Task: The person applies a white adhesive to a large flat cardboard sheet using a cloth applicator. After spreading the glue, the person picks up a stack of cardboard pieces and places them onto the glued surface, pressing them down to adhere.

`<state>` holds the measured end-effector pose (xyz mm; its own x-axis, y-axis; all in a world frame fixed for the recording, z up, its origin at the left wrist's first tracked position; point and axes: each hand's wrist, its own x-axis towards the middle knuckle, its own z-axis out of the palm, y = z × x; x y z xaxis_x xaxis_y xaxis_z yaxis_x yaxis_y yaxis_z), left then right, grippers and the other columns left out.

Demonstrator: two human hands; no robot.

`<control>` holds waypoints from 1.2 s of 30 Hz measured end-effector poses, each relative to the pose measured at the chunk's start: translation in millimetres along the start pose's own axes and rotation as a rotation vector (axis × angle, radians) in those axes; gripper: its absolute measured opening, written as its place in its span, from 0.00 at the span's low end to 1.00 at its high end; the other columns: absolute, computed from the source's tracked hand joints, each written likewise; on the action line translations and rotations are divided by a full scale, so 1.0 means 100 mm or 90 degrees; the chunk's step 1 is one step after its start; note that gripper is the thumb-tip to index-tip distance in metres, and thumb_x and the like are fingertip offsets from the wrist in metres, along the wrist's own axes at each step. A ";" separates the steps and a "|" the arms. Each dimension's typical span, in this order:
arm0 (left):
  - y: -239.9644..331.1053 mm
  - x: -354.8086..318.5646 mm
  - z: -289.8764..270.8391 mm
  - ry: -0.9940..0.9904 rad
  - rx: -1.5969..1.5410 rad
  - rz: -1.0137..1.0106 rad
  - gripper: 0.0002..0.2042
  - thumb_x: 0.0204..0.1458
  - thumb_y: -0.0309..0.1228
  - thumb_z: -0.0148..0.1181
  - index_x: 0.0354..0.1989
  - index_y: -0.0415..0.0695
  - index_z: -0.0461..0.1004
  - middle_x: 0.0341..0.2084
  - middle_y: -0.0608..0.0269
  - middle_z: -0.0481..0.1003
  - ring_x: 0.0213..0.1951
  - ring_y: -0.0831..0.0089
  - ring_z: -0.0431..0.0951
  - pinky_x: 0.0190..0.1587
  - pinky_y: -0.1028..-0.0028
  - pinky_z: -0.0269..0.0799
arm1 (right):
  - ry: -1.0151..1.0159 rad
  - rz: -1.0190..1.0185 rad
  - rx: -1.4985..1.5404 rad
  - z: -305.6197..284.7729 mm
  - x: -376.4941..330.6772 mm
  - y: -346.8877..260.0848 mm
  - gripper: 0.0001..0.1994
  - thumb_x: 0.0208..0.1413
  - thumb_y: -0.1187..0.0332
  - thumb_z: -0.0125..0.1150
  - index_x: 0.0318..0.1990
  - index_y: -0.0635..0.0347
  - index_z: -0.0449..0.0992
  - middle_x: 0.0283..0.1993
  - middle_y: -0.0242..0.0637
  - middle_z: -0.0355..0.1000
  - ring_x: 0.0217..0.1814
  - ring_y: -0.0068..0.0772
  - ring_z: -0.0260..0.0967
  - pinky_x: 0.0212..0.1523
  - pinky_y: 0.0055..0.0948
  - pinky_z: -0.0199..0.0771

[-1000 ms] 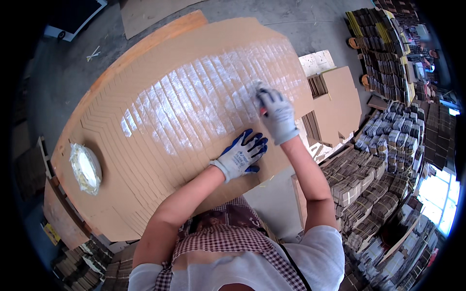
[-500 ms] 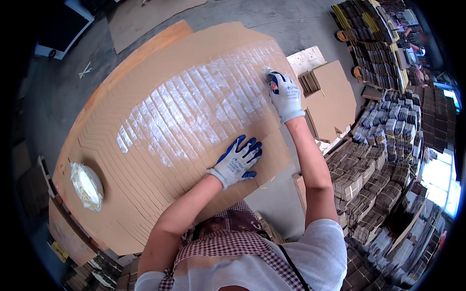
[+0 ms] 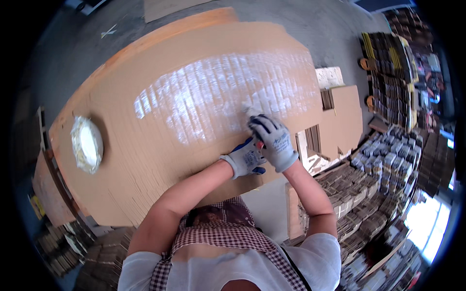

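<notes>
My right hand [image 3: 273, 143], in a white and blue work glove, is closed around a brush [image 3: 250, 108] with a pale, blurred tip and a bit of red showing near the palm. The tip touches the fanned stack of brown cardboard sheets [image 3: 145, 160], whose overlapping edges form narrow strips. A glossy, wet-looking whitish coat [image 3: 204, 85] covers the middle strips. Gloved as well, my left hand [image 3: 245, 157] lies flat on the near edge of the cardboard with fingers stretched, partly hidden by my right hand.
A round white tub [image 3: 87, 144] with a crusted rim stands on the cardboard at the left. Orange-brown board [image 3: 160, 34] shows beneath the far edge. Cut cardboard [image 3: 345, 116] lies at right, beyond it bundled cardboard stacks [image 3: 347, 186]. Another person [image 3: 432, 85] is at the far right.
My right hand has swept the brush from the far right of the sheets toward me, beside my left hand. My left hand stays flat on the cardboard. The view has shifted.
</notes>
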<state>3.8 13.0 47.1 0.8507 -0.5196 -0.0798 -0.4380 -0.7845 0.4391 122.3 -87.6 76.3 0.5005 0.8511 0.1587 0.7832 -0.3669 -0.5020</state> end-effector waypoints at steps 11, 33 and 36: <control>0.05 -0.93 -0.20 0.252 -0.065 -0.025 0.33 0.53 0.59 0.55 0.56 0.43 0.73 0.61 0.55 0.68 0.67 0.56 0.61 0.73 0.46 0.43 | 0.166 0.236 0.394 -0.25 0.80 -0.78 0.16 0.53 0.80 0.65 0.51 0.67 0.76 0.48 0.38 0.77 0.50 0.27 0.74 0.55 0.27 0.73; -0.77 -4.23 -0.01 0.463 0.005 -0.474 0.27 0.55 0.47 0.59 0.62 0.51 0.70 0.62 0.57 0.68 0.65 0.55 0.65 0.65 0.50 0.58 | 0.185 0.176 0.265 1.26 1.77 -2.86 0.18 0.52 0.72 0.68 0.50 0.63 0.74 0.35 0.36 0.77 0.34 0.30 0.76 0.35 0.30 0.76; -0.75 -4.26 0.05 0.468 -0.011 -0.479 0.26 0.56 0.49 0.57 0.61 0.49 0.71 0.61 0.57 0.69 0.64 0.56 0.65 0.64 0.50 0.59 | -0.002 0.225 0.482 1.25 1.83 -4.02 0.17 0.53 0.79 0.66 0.51 0.60 0.74 0.38 0.32 0.77 0.38 0.26 0.74 0.39 0.28 0.76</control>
<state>-327.1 291.7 43.5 0.8716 0.4367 0.2229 0.2752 -0.8120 0.5147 -147.1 263.0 200.8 0.6681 0.7347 -0.1176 0.1201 -0.2624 -0.9575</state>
